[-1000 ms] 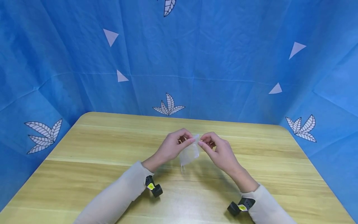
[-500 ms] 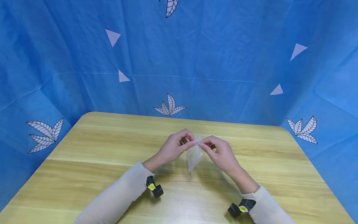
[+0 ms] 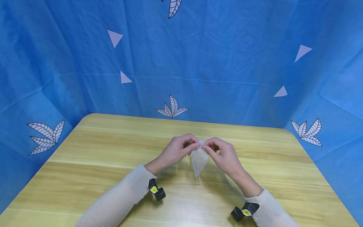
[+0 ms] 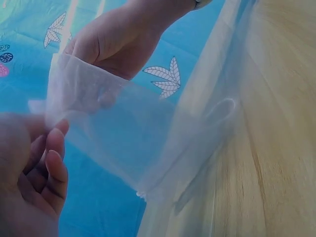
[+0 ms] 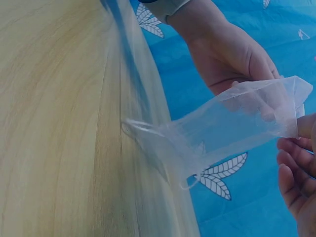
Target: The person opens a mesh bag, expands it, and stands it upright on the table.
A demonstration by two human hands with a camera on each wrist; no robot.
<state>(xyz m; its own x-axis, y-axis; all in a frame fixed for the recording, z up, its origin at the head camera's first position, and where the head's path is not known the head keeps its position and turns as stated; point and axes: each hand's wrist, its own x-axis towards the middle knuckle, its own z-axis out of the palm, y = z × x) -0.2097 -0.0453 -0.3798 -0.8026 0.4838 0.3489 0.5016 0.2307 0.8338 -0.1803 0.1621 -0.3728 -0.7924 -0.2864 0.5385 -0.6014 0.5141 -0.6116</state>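
A small, sheer white mesh bag [image 3: 199,160] hangs above the table between both hands, its narrow end down. From that lower end dangles a thin cord loop [image 3: 197,180]. My left hand [image 3: 181,148] pinches the left side of the bag's upper edge between thumb and forefinger. Close beside it, my right hand [image 3: 222,153] pinches the right side of the same edge. Seen by the left wrist camera, the translucent bag [image 4: 133,123] stretches away from the fingertips. In the right wrist view, the other hand shows through the bag [image 5: 237,118]. Nothing solid is visible inside it.
The light wood-grain table [image 3: 99,148] extends around and below both hands. A blue curtain [image 3: 227,56] with white leaves and triangles stands behind it and at both sides. Black camera bands sit on both sleeved wrists.
The bag has swung from tilted left to hanging nearly straight down, slightly to the right. The left hand has shifted a little right, closer to the right hand. Both keep their pinch.
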